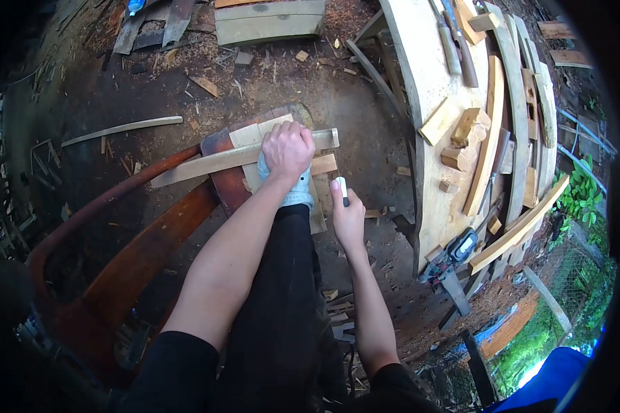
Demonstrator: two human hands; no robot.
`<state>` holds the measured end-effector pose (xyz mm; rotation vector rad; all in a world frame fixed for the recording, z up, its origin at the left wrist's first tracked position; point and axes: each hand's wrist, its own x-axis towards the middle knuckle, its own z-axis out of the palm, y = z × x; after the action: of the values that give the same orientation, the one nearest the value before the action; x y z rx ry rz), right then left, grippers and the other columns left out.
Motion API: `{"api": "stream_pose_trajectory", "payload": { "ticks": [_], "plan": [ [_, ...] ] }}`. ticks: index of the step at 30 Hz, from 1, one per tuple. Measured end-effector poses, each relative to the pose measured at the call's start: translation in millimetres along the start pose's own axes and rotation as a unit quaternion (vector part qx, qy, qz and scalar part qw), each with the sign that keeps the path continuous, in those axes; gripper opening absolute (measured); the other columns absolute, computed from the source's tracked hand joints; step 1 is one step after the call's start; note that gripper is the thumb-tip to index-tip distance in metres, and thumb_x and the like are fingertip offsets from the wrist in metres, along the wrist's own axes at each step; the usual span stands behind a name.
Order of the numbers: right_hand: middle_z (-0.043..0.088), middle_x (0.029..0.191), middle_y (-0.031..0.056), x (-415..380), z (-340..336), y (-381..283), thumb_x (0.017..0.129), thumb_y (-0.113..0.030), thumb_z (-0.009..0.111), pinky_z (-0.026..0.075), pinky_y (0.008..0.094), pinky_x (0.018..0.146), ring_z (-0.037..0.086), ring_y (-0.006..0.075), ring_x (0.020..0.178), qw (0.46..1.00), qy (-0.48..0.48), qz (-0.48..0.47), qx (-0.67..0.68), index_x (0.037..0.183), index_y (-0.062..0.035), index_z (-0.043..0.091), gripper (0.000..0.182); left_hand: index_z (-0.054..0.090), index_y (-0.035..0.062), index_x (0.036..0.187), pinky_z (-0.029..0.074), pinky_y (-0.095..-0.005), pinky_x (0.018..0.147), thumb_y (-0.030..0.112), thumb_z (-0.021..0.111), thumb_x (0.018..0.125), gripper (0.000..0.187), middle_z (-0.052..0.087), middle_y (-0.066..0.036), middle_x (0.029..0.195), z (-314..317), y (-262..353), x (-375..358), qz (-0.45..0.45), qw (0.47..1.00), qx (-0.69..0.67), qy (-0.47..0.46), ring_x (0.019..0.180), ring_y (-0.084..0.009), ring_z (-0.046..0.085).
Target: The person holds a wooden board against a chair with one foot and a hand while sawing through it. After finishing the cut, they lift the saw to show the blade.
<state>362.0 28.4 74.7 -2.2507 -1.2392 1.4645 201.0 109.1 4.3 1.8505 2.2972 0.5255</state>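
My left hand (pixel 289 148) is closed over a long pale wooden strip (pixel 213 162), pressing it down on a reddish-brown wooden piece of furniture (pixel 231 189). The strip's right end sticks out past my knuckles. A light blue shoe (pixel 296 198) on my own foot bears down beside that hand, over a shorter wood block (pixel 324 164). Just right of the block, my right hand (pixel 349 220) grips a tool with a white and black handle (pixel 342 191), thumb along the top. A thin blade-like line runs up from the handle; its kind is hard to make out.
On the right stands a workbench (pixel 410 76) bearing chisel-like tools (pixel 455 48), curved wooden strips (pixel 488 138), carved blocks (pixel 471 127) and a dark power tool (pixel 460 246). A thick wooden beam (pixel 269 22) lies ahead. Offcuts and shavings litter the ground.
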Motion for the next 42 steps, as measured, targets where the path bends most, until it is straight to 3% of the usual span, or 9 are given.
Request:
{"api": "stream_pose_trajectory", "payload": {
  "ticks": [5,9,11,17,19,21,24,35,42],
  "plan": [
    [0.068,0.077,0.0254,-47,-13,7,0.104,-0.051,0.06,0.052,0.0482,0.072,0.07,0.0388,0.075,0.996,-0.032,0.036,0.069,0.096,0.004,0.069,0.056,0.069,0.0061,0.071,0.053,-0.0468,0.071,0.02,0.06,0.088,0.024,0.071,-0.012,0.076,5,-4,1,0.0,1.0,0.013,0.013,0.078,-0.0303,0.069],
    [0.056,0.07,0.0131,-147,-50,81,0.107,-0.036,0.06,0.045,0.0397,0.061,0.056,0.0202,0.063,0.992,-0.065,0.041,0.098,0.093,0.0004,0.061,0.038,0.068,0.005,0.071,0.054,-0.0472,0.07,0.019,0.059,0.091,0.025,0.071,-0.013,0.077,2,-3,4,-0.008,1.0,0.008,-0.001,0.076,-0.032,0.068],
    [0.05,0.067,0.0077,-194,-88,60,0.109,-0.033,0.056,0.041,0.0355,0.059,0.049,0.0148,0.062,0.996,-0.077,-0.004,0.044,0.091,-0.0006,0.058,0.037,0.068,0.0053,0.071,0.053,-0.047,0.069,0.018,0.06,0.09,0.024,0.07,-0.012,0.077,2,-4,1,-0.005,1.0,-0.003,0.013,0.076,-0.0317,0.068],
    [0.048,0.067,0.0001,-178,-97,60,0.11,-0.035,0.053,0.039,0.0332,0.059,0.045,0.0103,0.064,0.979,-0.116,0.108,0.126,0.087,-0.0009,0.055,0.041,0.067,0.0055,0.071,0.053,-0.0469,0.07,0.018,0.061,0.089,0.023,0.07,-0.012,0.076,2,-3,2,-0.008,1.0,-0.013,0.008,0.076,-0.0314,0.068],
    [0.046,0.068,-0.0003,-124,-70,48,0.111,-0.036,0.052,0.037,0.0325,0.059,0.043,0.0096,0.065,0.994,-0.088,0.003,0.07,0.084,-0.0012,0.054,0.044,0.067,0.0054,0.072,0.053,-0.0468,0.07,0.018,0.061,0.09,0.023,0.07,-0.012,0.076,1,-3,3,-0.007,1.0,-0.015,0.006,0.076,-0.0314,0.068],
    [0.045,0.067,0.0018,-50,-31,43,0.111,-0.039,0.054,0.039,0.0339,0.061,0.044,0.0108,0.068,0.988,-0.097,0.022,0.116,0.083,0.0,0.053,0.049,0.067,0.0053,0.072,0.053,-0.0466,0.07,0.018,0.06,0.09,0.023,0.07,-0.012,0.077,1,-3,0,-0.003,1.0,-0.016,0.001,0.076,-0.0315,0.068],
    [0.058,0.071,0.0161,29,13,10,0.107,-0.052,0.056,0.048,0.0394,0.071,0.055,0.0188,0.072,0.997,-0.036,-0.013,0.069,0.089,0.0059,0.063,0.061,0.067,0.0054,0.073,0.053,-0.0469,0.071,0.018,0.06,0.09,0.023,0.07,-0.012,0.077,1,-3,3,0.001,1.0,-0.006,0.009,0.076,-0.0317,0.068],
    [0.06,0.069,0.0213,9,11,25,0.106,-0.051,0.058,0.049,0.0442,0.07,0.057,0.0264,0.067,0.995,-0.031,0.008,0.094,0.086,0.0061,0.06,0.06,0.067,0.006,0.071,0.053,-0.047,0.074,0.02,0.061,0.09,0.024,0.07,-0.012,0.077,2,-2,1,-0.017,1.0,-0.006,0.001,0.078,-0.0315,0.068],
    [0.059,0.067,0.0167,11,25,39,0.107,-0.049,0.057,0.047,0.0422,0.066,0.054,0.0215,0.064,0.993,-0.012,-0.025,0.116,0.084,0.0049,0.06,0.058,0.066,0.0061,0.071,0.052,-0.0467,0.073,0.02,0.061,0.09,0.024,0.07,-0.012,0.077,2,-3,0,-0.014,1.0,-0.016,0.008,0.077,-0.0313,0.068]
  ]
}}
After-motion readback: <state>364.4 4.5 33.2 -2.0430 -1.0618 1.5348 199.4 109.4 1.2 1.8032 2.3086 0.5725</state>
